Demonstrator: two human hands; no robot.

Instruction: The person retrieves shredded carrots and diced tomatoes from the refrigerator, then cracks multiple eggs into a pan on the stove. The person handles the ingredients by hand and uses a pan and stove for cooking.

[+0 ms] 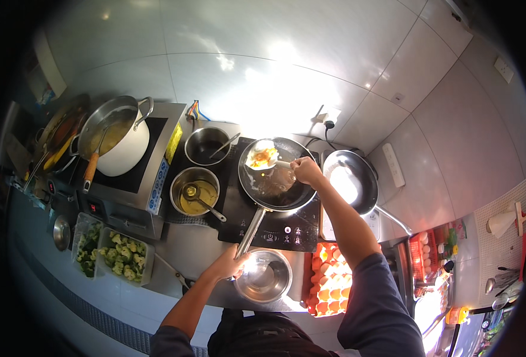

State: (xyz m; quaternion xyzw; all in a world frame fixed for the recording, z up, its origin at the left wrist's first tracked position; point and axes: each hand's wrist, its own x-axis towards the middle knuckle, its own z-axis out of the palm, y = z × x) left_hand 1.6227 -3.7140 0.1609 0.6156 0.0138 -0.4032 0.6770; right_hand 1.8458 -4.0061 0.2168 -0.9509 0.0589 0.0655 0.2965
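Note:
A dark frying pan (280, 196) sits on a black induction cooktop (231, 225), its steel handle gripped by my left hand (231, 263). Over the pan, my right hand (306, 170) holds a utensil by its pale handle; its head is hidden under or beside a fried egg (263, 155) with white and orange-yellow parts. Liquid and small egg bits show on the pan's bottom. Just below the pan handle stands a shiny steel bowl (265, 276), near my left hand. A second frying pan (361, 183) rests on a white cooktop (372, 225) at the right.
Two steel pots, one with dark liquid (205, 145) and one with yellow liquid and a ladle (194, 192), stand left of the pan. Farther left are a large tilted pot (124, 156) and containers of cauliflower (124, 256) and greens (86, 250). Egg trays (329, 285) lie at the right.

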